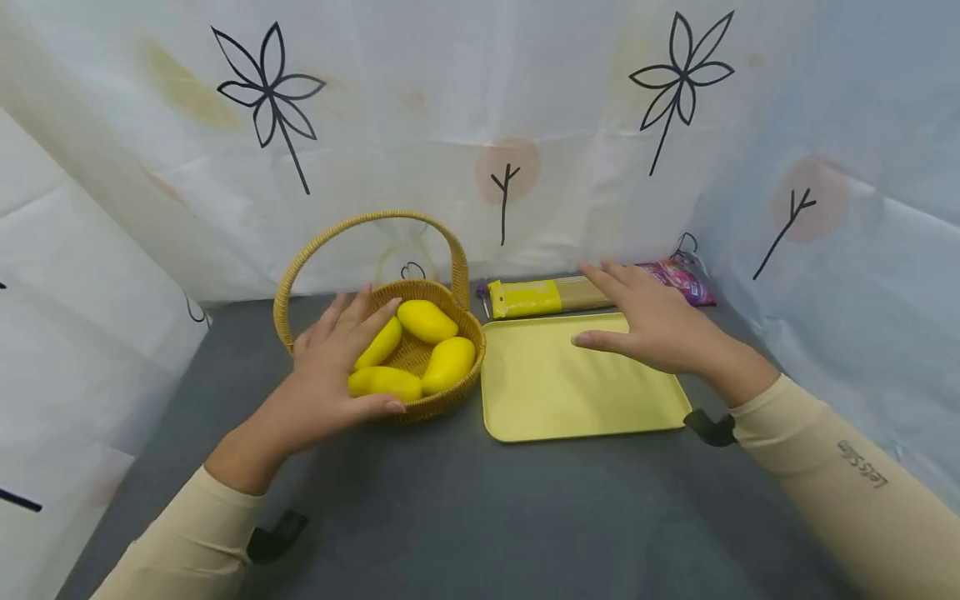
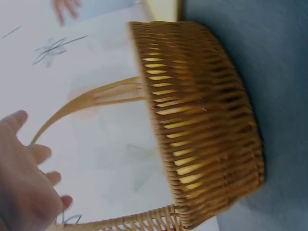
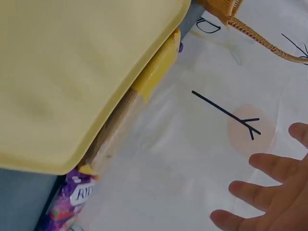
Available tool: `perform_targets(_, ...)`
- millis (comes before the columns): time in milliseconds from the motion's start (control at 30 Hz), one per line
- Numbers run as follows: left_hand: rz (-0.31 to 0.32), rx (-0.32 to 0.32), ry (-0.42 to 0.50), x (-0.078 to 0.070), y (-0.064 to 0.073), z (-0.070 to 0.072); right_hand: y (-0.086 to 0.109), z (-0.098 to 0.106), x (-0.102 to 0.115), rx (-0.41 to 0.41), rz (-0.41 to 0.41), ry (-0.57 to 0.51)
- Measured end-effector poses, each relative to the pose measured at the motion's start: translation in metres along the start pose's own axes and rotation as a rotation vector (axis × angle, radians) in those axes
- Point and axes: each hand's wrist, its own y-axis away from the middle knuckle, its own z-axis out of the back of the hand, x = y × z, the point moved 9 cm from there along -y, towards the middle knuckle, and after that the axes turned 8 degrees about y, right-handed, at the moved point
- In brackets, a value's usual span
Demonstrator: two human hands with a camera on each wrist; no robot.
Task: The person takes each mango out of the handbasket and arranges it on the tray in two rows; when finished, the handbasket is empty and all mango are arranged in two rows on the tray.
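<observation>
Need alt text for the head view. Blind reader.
A left hand is raised by a basket of yellow fruits, four in view; a right hand is raised by a yellow tray, neither holding anything. Behind the tray on the gray table lie a long pack and a purple packet, before a white patterned cloth.

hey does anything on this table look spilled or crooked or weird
Nothing stands out. The wicker basket stands upright with the yellow fruits inside, the yellow tray lies flat beside it, and I see nothing spilled from the yellow packet or the purple packet beyond the tray.
</observation>
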Motion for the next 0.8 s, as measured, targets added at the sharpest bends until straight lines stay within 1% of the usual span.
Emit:
perform_targets(67, -0.089, -0.080, 0.101, -0.010, 0.009, 0.012, -0.003, -0.001, 0.005, -0.027, 0.040, -0.056)
perform_targets(167, -0.236, -0.231, 0.238, -0.025, 0.023, 0.031, -0.006, -0.002, 0.013, -0.071, 0.107, -0.159)
perform_targets(200, -0.292, -0.285, 0.296, -0.031, 0.028, 0.037, -0.007, -0.002, 0.017, -0.082, 0.129, -0.195)
perform_targets(267, -0.412, -0.398, 0.451, -0.038, 0.036, 0.049, -0.008, -0.005, 0.023, -0.091, 0.169, -0.269)
perform_targets(300, -0.473, -0.455, 0.530, -0.040, 0.040, 0.055, -0.009, -0.006, 0.027, -0.089, 0.190, -0.304)
perform_targets(367, -0.569, -0.564, 0.692, -0.040, 0.048, 0.067, -0.011, -0.008, 0.037, -0.084, 0.225, -0.363)
perform_targets(400, -0.603, -0.614, 0.772, -0.036, 0.051, 0.072, -0.012, -0.009, 0.041, -0.080, 0.238, -0.382)
perform_targets(433, -0.619, -0.657, 0.835, -0.030, 0.053, 0.076, -0.013, -0.011, 0.046, -0.073, 0.252, -0.399)
perform_targets(467, -0.618, -0.694, 0.881, -0.023, 0.055, 0.079, -0.015, -0.012, 0.051, -0.069, 0.268, -0.416)
perform_targets(533, -0.579, -0.731, 0.965, -0.003, 0.058, 0.082, -0.017, -0.014, 0.060, -0.062, 0.290, -0.443)
perform_targets(633, -0.496, -0.710, 1.058, 0.032, 0.057, 0.077, -0.023, -0.020, 0.074, -0.049, 0.322, -0.480)
perform_targets(733, -0.405, -0.672, 1.117, 0.065, 0.055, 0.064, -0.028, -0.026, 0.086, -0.041, 0.342, -0.519)
perform_targets(800, -0.345, -0.648, 1.129, 0.083, 0.053, 0.053, -0.032, -0.031, 0.093, -0.034, 0.347, -0.540)
